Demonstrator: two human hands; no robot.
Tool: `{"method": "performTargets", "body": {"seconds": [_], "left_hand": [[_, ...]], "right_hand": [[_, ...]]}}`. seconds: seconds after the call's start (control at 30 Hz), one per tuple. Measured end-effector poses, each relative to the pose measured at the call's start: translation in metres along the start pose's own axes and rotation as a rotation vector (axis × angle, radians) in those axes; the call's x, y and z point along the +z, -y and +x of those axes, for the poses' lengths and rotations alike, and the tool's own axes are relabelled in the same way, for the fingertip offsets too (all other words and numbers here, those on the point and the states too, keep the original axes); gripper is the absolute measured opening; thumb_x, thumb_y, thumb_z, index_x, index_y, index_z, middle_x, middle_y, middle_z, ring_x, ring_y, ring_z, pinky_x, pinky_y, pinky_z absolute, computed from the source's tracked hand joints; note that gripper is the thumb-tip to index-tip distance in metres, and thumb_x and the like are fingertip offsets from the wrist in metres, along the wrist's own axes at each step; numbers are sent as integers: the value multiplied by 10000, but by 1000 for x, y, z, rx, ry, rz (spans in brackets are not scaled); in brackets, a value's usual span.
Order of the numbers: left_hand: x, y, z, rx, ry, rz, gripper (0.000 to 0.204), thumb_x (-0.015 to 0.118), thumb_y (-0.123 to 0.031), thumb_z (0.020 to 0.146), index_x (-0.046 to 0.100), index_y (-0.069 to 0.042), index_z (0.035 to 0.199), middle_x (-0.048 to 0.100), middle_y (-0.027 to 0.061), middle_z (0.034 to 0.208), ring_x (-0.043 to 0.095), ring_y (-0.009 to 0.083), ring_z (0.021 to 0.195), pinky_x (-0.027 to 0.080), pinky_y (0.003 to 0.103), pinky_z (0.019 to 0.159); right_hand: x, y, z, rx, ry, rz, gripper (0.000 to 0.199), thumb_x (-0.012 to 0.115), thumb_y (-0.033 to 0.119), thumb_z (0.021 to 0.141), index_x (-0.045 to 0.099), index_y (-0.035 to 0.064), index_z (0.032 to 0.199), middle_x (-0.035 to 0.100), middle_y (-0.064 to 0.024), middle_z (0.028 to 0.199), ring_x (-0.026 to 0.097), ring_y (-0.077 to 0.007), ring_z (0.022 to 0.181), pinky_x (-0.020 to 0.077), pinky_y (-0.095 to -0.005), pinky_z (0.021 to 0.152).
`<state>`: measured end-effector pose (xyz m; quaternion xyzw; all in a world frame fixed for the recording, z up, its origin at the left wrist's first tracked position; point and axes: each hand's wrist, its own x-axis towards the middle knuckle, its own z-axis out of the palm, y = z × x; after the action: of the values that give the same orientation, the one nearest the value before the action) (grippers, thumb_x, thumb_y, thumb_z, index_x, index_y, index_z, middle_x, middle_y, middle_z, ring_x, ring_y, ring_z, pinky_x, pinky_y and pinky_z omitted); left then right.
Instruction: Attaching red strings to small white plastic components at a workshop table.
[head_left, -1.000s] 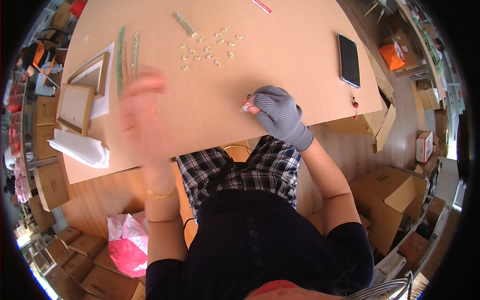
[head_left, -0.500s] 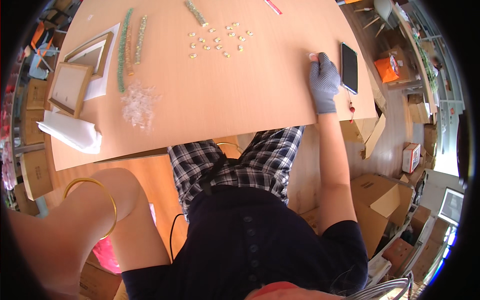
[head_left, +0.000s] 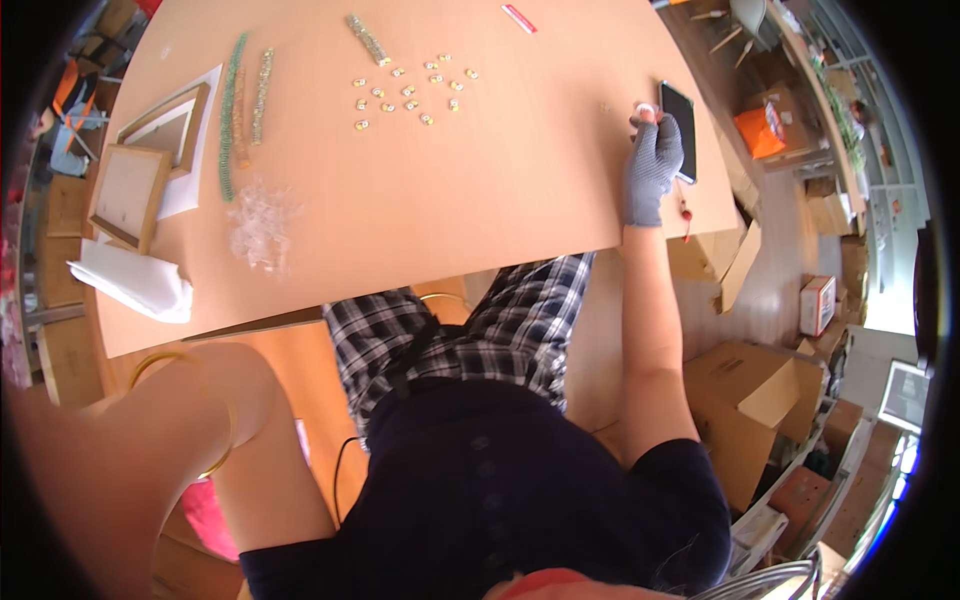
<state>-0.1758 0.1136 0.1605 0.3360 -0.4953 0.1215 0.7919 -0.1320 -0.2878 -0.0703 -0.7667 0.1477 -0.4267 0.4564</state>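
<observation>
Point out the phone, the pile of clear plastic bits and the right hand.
Phone (head_left: 684, 118): head view, on the uncovered part of its dark screen.
Pile of clear plastic bits (head_left: 262, 234): head view, middle of the pile.
Right hand (head_left: 652, 168): head view, on the grey glove.

A person's gloved right hand (head_left: 653, 165) is pinching a small pale piece (head_left: 646, 107) beside a black phone (head_left: 682, 130), while 4 beaded strands (head_left: 262, 95), scattered beads (head_left: 409, 90) and 2 wooden frames (head_left: 130, 195) are lying across a tan table (head_left: 450, 200).

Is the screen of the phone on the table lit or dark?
Dark; the visible part of the phone screen is black.
</observation>
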Motion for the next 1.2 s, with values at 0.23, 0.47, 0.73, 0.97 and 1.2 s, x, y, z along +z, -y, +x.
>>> {"method": "performTargets", "body": {"seconds": [0.23, 0.47, 0.73, 0.97, 1.2], "left_hand": [[-54, 187, -34, -460, -30, 1004, 172, 668, -43, 930, 712, 24, 1083, 727, 143, 1020, 675, 240, 924, 537, 345, 821], [-93, 279, -87, -395, 391, 1527, 269, 669, -7, 839, 753, -76, 1085, 730, 125, 1046, 664, 326, 984, 519, 436, 930], [-52, 270, -96, -620, 487, 1371, 42, 693, -13, 806, 700, -36, 840, 695, 124, 891, 656, 331, 912, 510, 436, 874], [-3, 198, -148, -586, 408, 1245, 150, 757, -91, 811, 678, -56, 933, 685, 107, 902, 643, 330, 901, 493, 450, 881], [-5, 179, -158, -641, 278, 1194, 199, 782, -100, 800, 693, -58, 974, 676, 91, 896, 635, 315, 897, 495, 438, 868]], "right_hand": [[7, 2, -10, -27, -7, -23, 219, 775, 193, 921, 720, -20, 926, 682, -31, 778, 566, -63, 687, 489, -237, 660], [10, 16, -14, 84, 144, 116, 193, 783, 170, 901, 700, -2, 925, 630, 22, 765, 542, -32, 707, 470, -205, 656], [3, 19, -18, 287, 347, 378, 158, 736, 131, 930, 612, 36, 907, 595, 49, 781, 519, -7, 708, 425, -190, 610], [3, 49, -35, 316, 543, 464, 115, 722, 91, 933, 631, 25, 959, 607, 34, 820, 547, -32, 731, 464, -204, 675], [9, 57, -70, -77, 570, 142, 121, 735, 94, 913, 683, -5, 961, 639, -89, 768, 608, -152, 670, 502, -274, 656]]}}
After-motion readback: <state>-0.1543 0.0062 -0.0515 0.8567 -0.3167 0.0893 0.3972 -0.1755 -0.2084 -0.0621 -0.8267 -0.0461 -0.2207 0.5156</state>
